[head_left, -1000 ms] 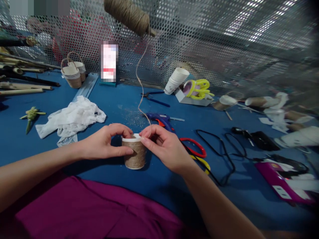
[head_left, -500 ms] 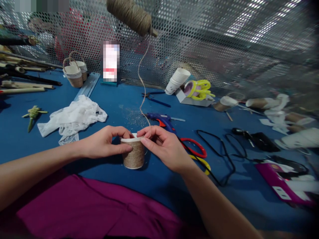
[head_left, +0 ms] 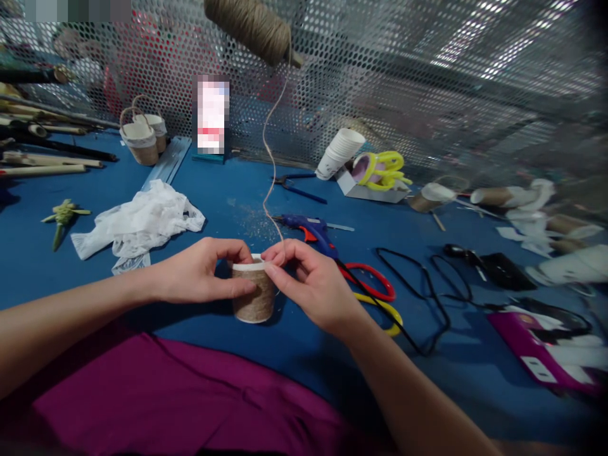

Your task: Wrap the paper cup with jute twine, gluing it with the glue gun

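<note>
A paper cup (head_left: 253, 303) wrapped in brown twine stands upright in front of me, its white rim showing. My left hand (head_left: 211, 272) grips its left side, thumb on the outer wall and fingers reaching inside the rim. At the right edge of the rim, my right hand (head_left: 308, 278) pinches a strand of jute twine (head_left: 272, 158) against the cup. That strand runs loosely up to a large twine spool (head_left: 249, 28) mounted on the mesh. Just beyond my right hand lies a blue glue gun (head_left: 311, 229).
White lace (head_left: 142, 218) lies crumpled on the left, near two small handled baskets (head_left: 141, 147). Pliers (head_left: 299, 187), stacked paper cups (head_left: 339, 154) and a yellow-trimmed basket (head_left: 380, 171) sit toward the back. Red-and-yellow-handled scissors (head_left: 387, 291) and a black cord (head_left: 446, 316) lie to the right.
Both hands keep their hold at the rim. The cup's wrapped surface looks different from a second ago, as if slightly turned, and the twine strand has shifted a little. The view has moved slightly.
</note>
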